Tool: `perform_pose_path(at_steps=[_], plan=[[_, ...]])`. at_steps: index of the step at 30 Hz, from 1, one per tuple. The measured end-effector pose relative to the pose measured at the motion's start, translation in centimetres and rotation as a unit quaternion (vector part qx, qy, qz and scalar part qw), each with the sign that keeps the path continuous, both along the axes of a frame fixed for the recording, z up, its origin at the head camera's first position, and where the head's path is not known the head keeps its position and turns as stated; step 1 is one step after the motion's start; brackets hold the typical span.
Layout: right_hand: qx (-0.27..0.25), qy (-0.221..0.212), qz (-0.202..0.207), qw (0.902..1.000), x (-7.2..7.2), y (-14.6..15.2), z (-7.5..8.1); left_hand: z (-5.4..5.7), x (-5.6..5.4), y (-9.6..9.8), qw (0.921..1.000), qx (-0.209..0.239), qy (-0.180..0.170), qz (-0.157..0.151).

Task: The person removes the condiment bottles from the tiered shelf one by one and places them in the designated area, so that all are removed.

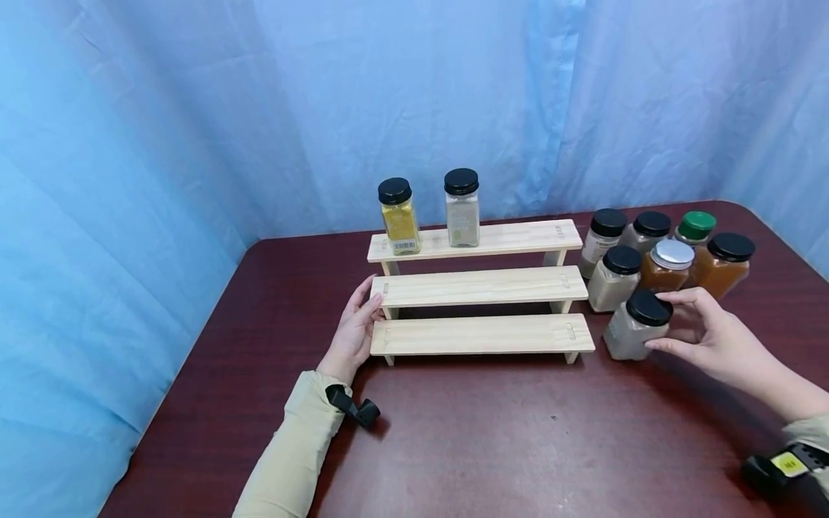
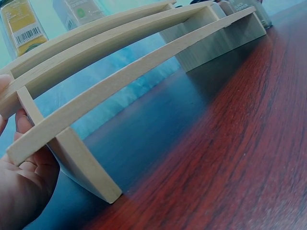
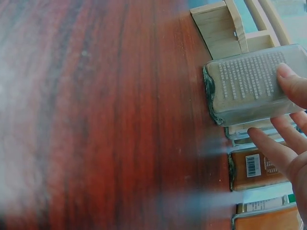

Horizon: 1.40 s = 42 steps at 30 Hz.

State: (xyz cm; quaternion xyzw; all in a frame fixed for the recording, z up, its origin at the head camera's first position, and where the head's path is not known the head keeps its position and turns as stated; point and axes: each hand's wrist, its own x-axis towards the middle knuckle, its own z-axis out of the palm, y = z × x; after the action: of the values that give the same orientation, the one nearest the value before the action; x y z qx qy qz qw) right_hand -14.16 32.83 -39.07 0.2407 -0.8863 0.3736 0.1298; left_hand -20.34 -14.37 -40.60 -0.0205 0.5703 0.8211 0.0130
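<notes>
A three-tier wooden shelf rack (image 1: 482, 286) stands on the table. My left hand (image 1: 356, 322) holds its left end, thumb at the middle tier's edge and fingers behind the side support (image 2: 79, 163). My right hand (image 1: 712, 342) grips a square, black-lidded spice jar (image 1: 631, 331) of greyish powder beside the rack's front right end. In the right wrist view the thumb lies against the printed jar (image 3: 249, 86). On the top tier are a yellow spice jar (image 1: 400, 219) and a pale spice jar (image 1: 463, 216), both upright with black lids.
Several more jars crowd the table behind the right hand, among them a silver-lidded jar (image 1: 670, 262), a green-lidded jar (image 1: 696, 226) and an orange-brown jar (image 1: 724, 266). The dark red table (image 1: 479, 432) has rounded far corners. Blue curtains (image 1: 388, 86) hang behind it.
</notes>
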Motion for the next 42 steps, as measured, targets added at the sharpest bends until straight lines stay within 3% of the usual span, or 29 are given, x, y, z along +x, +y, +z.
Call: perform_pose_path(at_steps=[10,25,31,42], plan=[[-0.001,-0.004,-0.003,1.0000,-0.1,0.0,0.3,0.1,0.1,0.1,1.0000,0.001,-0.005,0.001],[0.059,-0.033,-0.075,0.9949,0.1,0.1,0.9,0.0,0.0,0.1,1.0000,0.002,-0.004,-0.002],[0.074,-0.013,-0.087,0.9934,0.0,-0.1,1.9,0.0,0.0,0.1,1.0000,-0.003,-0.005,-0.003],[0.004,0.009,-0.095,0.9954,0.0,-0.7,5.0,0.1,0.1,0.0,1.0000,0.003,0.000,-0.001]])
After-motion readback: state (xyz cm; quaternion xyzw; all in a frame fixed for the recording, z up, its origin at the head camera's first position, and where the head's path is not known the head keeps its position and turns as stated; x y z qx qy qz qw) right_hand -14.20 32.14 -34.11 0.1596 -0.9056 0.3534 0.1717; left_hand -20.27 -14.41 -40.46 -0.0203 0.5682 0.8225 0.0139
